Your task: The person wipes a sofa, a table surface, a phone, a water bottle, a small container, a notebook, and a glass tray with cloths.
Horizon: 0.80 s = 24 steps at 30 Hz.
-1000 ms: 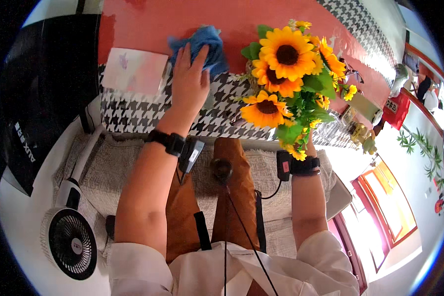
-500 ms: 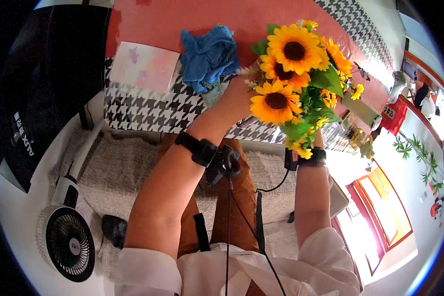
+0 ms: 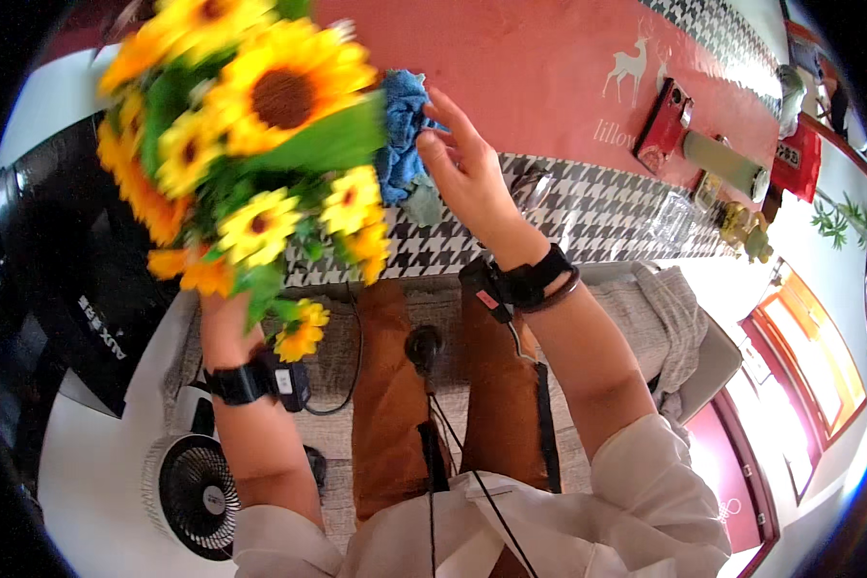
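1. Holding a bunch of sunflowers (image 3: 250, 144) aloft in the upper left of the frame, the left hand (image 3: 223, 323) is clenched about the stems at centre left; the blooms are blurred and largely hide the grip.
2. The right hand (image 3: 467, 169), upper centre, has its fingers spread and slack, grasping nothing; its fingertips touch or nearly touch a blue cloth (image 3: 403, 140).
3. The cloth lies crumpled on the red runner (image 3: 549, 77) over a houndstooth table cover (image 3: 588, 207), partly behind the leaves.
4. Judged step: bouquet raised clear, cloth being reached for.
5. The next move appears to call for closing the fingers on the cloth while keeping the flowers off the table; a red phone (image 3: 663, 123) lies well apart, upper right.
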### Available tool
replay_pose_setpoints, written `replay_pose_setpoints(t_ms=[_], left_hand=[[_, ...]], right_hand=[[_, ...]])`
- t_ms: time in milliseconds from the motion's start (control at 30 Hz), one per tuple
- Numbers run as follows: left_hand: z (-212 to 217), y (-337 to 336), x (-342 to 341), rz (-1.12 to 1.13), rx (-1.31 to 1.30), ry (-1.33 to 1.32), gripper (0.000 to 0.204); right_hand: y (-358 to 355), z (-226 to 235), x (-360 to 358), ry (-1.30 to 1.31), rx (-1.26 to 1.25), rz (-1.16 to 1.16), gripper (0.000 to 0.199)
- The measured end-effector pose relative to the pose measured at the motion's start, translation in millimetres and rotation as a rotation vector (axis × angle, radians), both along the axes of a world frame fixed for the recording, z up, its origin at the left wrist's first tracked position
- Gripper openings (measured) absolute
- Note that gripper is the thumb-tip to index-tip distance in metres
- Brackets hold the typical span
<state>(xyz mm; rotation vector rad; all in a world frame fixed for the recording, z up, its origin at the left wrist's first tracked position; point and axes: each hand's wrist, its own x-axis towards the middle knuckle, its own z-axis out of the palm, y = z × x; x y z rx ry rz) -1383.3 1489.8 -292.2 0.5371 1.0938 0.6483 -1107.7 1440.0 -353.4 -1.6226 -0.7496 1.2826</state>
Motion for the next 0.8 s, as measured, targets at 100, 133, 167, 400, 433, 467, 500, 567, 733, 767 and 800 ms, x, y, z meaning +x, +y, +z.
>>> replay_pose_setpoints(t_ms=[100, 133, 167, 400, 433, 467, 500, 567, 733, 767, 800], left_hand=[[0.4, -5.3, -24.4, 0.158, -0.049, -0.015, 0.038], [-4.1, -3.9, -28.2, 0.198, -0.055, -0.021, 0.038], [-12.7, -0.4, -30.0, 0.238, -0.065, -0.029, 0.038], [-91.4, 83.5, -10.2, 0.326, -0.045, -0.153, 0.040], [-94.8, 93.9, -4.4, 0.327, -0.029, -0.122, 0.040], [-95.0, 100.8, -0.3, 0.324, -0.012, -0.086, 0.040], [-96.8, 103.9, 11.0, 0.354, 0.013, 0.003, 0.043], [-94.6, 104.2, 28.1, 0.365, 0.040, 0.159, 0.046], [-86.8, 101.1, 29.2, 0.256, 0.001, 0.229, 0.049], [-86.3, 99.4, 23.4, 0.222, 0.018, 0.283, 0.049], [-85.5, 95.6, 21.6, 0.188, 0.031, 0.331, 0.050]], right_hand=[[-12.0, -19.8, -5.5, -0.480, 0.058, 0.075, 0.048], [-13.0, -20.5, -9.1, -0.639, 0.114, 0.102, 0.046], [-13.8, -21.6, -11.7, -0.801, 0.167, 0.130, 0.044], [-5.0, -44.8, -24.8, -1.018, 0.146, 0.521, 0.045], [-1.1, -42.8, -19.9, -1.074, 0.130, 0.549, 0.042], [3.3, -41.7, -15.0, -1.077, 0.120, 0.548, 0.042], [6.0, -41.7, -6.7, -1.121, 0.044, 0.436, 0.042], [8.1, -43.0, 1.3, -1.150, -0.047, 0.219, 0.036], [-33.8, -50.2, -49.6, -1.136, 0.077, 0.374, 0.022], [-40.5, -49.2, -53.4, -1.117, 0.134, 0.410, 0.023], [-44.7, -47.9, -50.5, -1.101, 0.185, 0.448, 0.025]])
